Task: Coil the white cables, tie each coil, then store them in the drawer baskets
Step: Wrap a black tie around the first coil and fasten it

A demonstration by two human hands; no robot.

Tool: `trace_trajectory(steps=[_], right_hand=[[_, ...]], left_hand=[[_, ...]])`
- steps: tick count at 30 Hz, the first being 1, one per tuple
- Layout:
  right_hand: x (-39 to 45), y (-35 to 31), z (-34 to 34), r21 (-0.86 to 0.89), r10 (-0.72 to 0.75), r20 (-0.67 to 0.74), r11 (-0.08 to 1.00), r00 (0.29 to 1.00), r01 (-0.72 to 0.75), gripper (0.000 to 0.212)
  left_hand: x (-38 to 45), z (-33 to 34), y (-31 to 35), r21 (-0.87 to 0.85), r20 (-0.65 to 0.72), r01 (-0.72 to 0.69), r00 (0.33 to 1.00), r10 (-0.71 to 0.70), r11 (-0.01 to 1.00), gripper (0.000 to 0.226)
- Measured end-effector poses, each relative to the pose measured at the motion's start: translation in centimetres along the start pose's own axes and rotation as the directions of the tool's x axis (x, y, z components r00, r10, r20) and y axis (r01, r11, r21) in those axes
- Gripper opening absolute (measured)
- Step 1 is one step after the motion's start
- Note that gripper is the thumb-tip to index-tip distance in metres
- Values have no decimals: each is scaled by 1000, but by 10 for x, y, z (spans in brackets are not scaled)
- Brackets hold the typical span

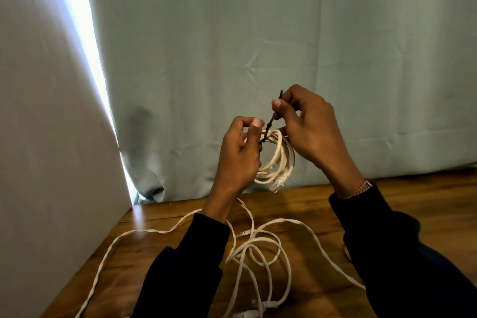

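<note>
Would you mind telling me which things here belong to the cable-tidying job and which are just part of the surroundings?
For the job:
- white coil, held in the left hand
- black tie, pinched by the right hand
- loose white cables on the table

Just there:
- green curtain
- bracelet

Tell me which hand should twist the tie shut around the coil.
Right, probably. The right hand already pinches the black tie's free end above the coil, while the left hand grips the coil itself.
</note>
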State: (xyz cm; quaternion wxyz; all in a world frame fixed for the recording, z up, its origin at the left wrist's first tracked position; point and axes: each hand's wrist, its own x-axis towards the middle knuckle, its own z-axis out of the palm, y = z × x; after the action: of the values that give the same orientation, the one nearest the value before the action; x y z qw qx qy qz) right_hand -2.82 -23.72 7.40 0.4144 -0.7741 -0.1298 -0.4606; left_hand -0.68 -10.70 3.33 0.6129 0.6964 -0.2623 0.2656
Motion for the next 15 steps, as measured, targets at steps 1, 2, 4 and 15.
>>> trace_trajectory(steps=[1, 2, 4, 15], right_hand=[[0, 1, 2, -53, -35, -33, 998, 999, 33, 19], [0, 3, 3, -96, -58, -64, 994, 996, 52, 18], [1, 7, 5, -142, -69, -111, 989, 991, 53, 15], [7, 16, 0, -146, 10, -169, 989, 986, -35, 11]], left_hand=[[0, 0, 0, 15, -13, -3, 1000, 3, 1000, 31], [0, 1, 1, 20, -20, -6, 1000, 7, 1000, 32], [-3, 4, 4, 13, -21, -29, 999, 29, 1000, 33], [-9, -4, 17, 34, 214, 10, 977, -17, 999, 64]])
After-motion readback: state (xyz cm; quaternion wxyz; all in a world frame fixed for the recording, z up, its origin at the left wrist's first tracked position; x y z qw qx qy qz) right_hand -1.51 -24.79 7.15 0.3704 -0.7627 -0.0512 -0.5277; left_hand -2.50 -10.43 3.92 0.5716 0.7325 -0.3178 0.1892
